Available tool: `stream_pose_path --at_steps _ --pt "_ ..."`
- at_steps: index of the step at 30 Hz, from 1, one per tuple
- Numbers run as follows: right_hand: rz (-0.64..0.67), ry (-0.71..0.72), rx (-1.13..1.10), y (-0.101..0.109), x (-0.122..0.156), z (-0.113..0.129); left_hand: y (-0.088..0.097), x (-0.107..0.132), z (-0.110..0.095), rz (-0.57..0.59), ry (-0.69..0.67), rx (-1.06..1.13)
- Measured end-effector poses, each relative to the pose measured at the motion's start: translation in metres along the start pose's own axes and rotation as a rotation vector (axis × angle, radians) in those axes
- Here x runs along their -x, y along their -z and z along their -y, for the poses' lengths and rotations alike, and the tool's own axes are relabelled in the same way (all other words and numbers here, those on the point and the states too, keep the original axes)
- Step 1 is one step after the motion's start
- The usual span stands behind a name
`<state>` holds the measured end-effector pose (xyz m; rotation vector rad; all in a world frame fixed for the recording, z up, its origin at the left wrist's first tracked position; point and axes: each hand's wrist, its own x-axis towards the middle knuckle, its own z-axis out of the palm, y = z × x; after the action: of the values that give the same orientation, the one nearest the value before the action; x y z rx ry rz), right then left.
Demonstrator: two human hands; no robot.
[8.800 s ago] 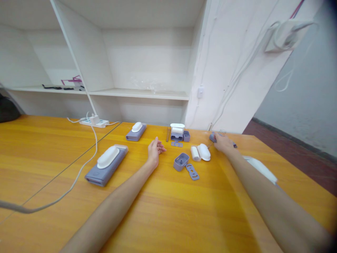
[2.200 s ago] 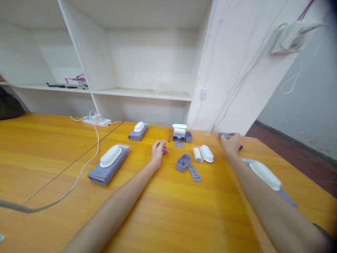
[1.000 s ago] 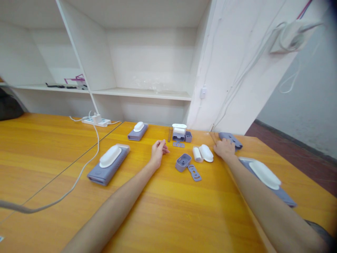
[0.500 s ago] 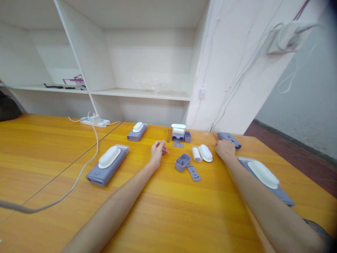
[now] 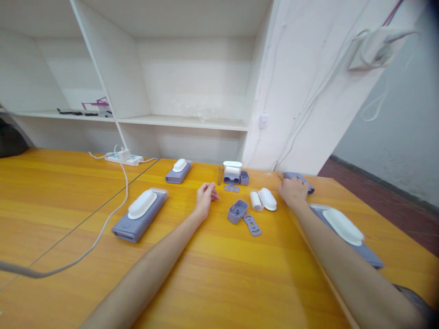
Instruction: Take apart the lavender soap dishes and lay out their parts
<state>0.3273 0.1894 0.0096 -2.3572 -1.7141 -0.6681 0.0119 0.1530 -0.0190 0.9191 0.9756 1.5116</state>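
My left hand (image 5: 205, 199) rests on the table, its fingers loosely curled together with nothing visible in them. To its right are a grey-purple cup-shaped housing (image 5: 237, 212) and a flat slotted plate (image 5: 252, 225). My right hand (image 5: 293, 191) reaches to the far right, fingers bent down at the left end of a grey-purple casing (image 5: 298, 176), which it partly covers. A thin brownish piece (image 5: 280, 176) shows at its fingertips, too small to name. Between the hands lie a white cylinder (image 5: 255, 201) and a white oval cap (image 5: 268, 199).
At the back are a spring (image 5: 220, 175), a white-topped part (image 5: 232, 168), a small box (image 5: 244, 178) and another slotted plate (image 5: 232, 188). Casings with white caps lie left (image 5: 140, 214), back left (image 5: 178, 172) and right (image 5: 346, 233). A cable (image 5: 113, 210) runs from a power strip (image 5: 124, 158).
My right hand has shifted slightly left along the casing, and a thin brownish piece now shows by its fingertips. My left hand has stayed put.
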Motion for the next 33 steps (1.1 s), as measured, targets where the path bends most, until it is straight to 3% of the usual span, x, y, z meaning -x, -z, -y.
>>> stream_pose_path --at_steps 6,11,20,33 --pt "0.065 0.113 -0.224 0.045 0.013 0.037 0.000 0.001 0.000 0.002 0.001 0.003" --pt "0.185 0.280 -0.324 0.061 0.029 0.055 0.000 0.000 0.001 0.002 0.003 0.005" --pt "0.274 0.309 -0.315 0.058 0.026 0.040 -0.001 0.000 0.001 0.002 -0.004 0.004" --pt "0.465 0.334 -0.276 0.033 0.015 0.023 -0.001 0.001 0.000 0.004 0.003 -0.002"
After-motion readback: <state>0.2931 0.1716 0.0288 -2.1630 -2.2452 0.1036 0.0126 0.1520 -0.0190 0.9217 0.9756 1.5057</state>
